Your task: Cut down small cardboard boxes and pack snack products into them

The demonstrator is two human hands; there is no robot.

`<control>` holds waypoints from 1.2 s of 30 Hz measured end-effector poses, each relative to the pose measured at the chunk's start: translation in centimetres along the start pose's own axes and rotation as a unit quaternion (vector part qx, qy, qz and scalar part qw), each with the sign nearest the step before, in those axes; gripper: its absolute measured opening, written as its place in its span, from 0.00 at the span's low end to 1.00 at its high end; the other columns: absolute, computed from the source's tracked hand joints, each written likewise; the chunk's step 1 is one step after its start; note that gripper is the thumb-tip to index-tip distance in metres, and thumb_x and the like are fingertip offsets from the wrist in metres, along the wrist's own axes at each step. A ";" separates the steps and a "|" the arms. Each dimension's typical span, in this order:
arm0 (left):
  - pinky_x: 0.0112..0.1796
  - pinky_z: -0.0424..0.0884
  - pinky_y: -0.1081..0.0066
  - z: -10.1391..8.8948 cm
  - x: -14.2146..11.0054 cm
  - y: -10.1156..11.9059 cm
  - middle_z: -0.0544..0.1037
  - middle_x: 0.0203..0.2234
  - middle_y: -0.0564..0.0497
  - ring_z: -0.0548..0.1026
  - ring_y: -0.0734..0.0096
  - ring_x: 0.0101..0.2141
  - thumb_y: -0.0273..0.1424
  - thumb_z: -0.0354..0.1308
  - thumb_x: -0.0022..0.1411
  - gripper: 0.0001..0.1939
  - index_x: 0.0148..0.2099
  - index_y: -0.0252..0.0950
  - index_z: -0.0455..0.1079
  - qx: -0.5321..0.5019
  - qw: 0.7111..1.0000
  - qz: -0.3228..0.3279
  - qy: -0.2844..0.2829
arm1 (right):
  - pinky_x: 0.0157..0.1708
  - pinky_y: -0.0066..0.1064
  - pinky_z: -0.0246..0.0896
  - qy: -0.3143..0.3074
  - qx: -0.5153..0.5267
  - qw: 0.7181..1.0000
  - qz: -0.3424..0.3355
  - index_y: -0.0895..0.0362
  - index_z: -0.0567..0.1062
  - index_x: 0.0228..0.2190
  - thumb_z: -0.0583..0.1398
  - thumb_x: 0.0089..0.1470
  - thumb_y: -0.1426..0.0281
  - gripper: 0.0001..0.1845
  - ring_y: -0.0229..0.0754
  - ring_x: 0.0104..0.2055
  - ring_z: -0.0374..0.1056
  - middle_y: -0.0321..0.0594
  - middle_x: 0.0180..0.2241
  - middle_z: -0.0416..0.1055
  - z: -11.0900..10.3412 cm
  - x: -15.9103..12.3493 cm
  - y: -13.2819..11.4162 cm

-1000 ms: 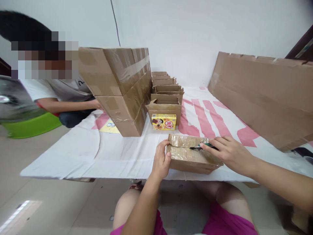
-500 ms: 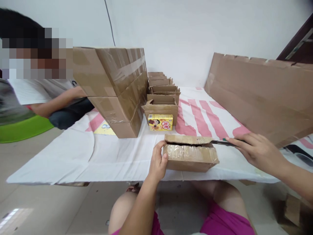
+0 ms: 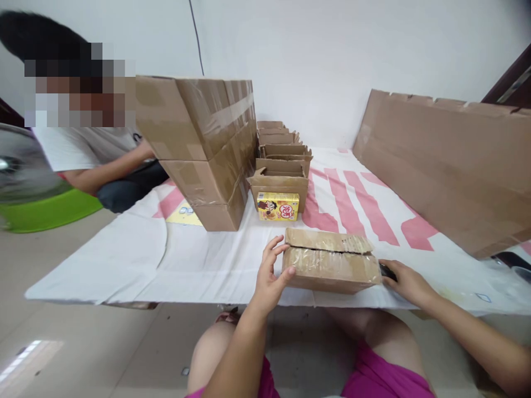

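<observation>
A small taped cardboard box lies at the near edge of the white sheet, its top seam slit. My left hand rests against the box's left end, thumb on the front, fingers spread. My right hand is low at the box's right end, closed round a dark-handled knife of which only a bit shows.
Behind the box sits a yellow carton before a row of open small boxes. Two stacked large boxes stand left; flat cardboard leans at right. Another person sits beyond the stack by a green basin.
My right hand drew the knife rightward along the top seam, off the box, then dropped to the box's right end. My left fingers have loosened from a grip to a spread hold.
</observation>
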State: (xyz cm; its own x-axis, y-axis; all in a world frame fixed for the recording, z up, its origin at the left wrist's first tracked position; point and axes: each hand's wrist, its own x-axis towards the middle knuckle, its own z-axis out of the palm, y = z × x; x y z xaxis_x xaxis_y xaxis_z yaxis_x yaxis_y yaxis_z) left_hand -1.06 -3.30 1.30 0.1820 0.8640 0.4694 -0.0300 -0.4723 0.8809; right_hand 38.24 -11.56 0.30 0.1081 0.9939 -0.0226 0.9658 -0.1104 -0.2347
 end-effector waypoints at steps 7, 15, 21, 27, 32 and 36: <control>0.63 0.53 0.49 0.0 0.3 0.9 0.63 0.62 0.41 0.57 0.50 0.65 0.43 0.66 0.57 0.20 0.49 0.41 0.71 -0.028 0.999 -0.037 0.009 | 0.53 0.46 0.65 0.044 -0.001 0.998 -0.033 0.55 0.77 0.45 0.54 0.55 0.60 0.21 0.55 0.51 0.71 0.50 0.47 0.76 -1.5 1.6 -1.0; 0.65 0.48 0.44 -1.0 0.4 2.9 0.56 0.68 0.47 0.51 0.47 0.68 0.47 0.62 0.59 0.16 0.33 0.40 0.77 -0.052 0.992 0.006 -0.114 | 0.43 0.39 0.69 0.214 0.124 0.956 -0.159 0.51 0.75 0.39 0.54 0.63 0.61 0.12 0.46 0.43 0.73 0.41 0.38 0.77 -6.6 0.1 -7.6; 0.65 0.40 0.40 -1.9 0.6 2.7 0.55 0.69 0.49 0.40 0.46 0.70 0.66 0.44 0.56 0.37 0.33 0.40 0.79 -0.035 0.982 0.021 -0.186 | 0.43 0.35 0.71 0.130 0.147 0.931 -0.309 0.51 0.75 0.42 0.56 0.62 0.69 0.09 0.42 0.44 0.73 0.40 0.39 0.77 -8.1 -1.6 -11.9; 0.66 0.46 0.46 -1.1 0.1 1.4 0.49 0.70 0.48 0.45 0.50 0.70 0.44 0.64 0.59 0.21 0.53 0.45 0.72 0.011 0.990 0.008 -0.142 | 0.46 0.36 0.71 0.028 0.075 0.952 -0.295 0.53 0.77 0.43 0.55 0.64 0.64 0.13 0.44 0.47 0.74 0.42 0.44 0.78 -7.8 0.8 -15.3; 0.65 0.48 0.46 -1.0 -0.1 -0.8 0.42 0.71 0.42 0.43 0.46 0.70 0.46 0.70 0.51 0.53 0.71 0.48 0.44 -0.005 0.993 -0.043 -0.113 | 0.40 0.36 0.71 -0.043 -0.042 0.963 -0.264 0.52 0.78 0.45 0.54 0.61 0.69 0.15 0.46 0.43 0.76 0.40 0.44 0.80 -8.2 3.5 -17.1; 0.66 0.45 0.43 -0.9 -0.1 -2.0 0.40 0.71 0.38 0.44 0.41 0.69 0.47 0.75 0.39 0.69 0.73 0.46 0.34 -0.028 0.983 -0.087 -0.162 | 0.37 0.35 0.70 -0.094 -0.102 0.958 -0.252 0.53 0.80 0.41 0.61 0.56 0.64 0.12 0.50 0.41 0.77 0.42 0.41 0.80 -8.5 4.5 -17.3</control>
State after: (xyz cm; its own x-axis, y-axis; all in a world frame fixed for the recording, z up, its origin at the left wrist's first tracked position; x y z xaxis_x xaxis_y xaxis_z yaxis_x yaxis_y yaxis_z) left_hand -1.94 -2.27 -0.44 0.4922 0.8254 0.2766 -0.0237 -0.3049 0.9521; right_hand 24.00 -5.20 12.49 -0.4095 0.9023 -0.1351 0.9123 0.4039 -0.0680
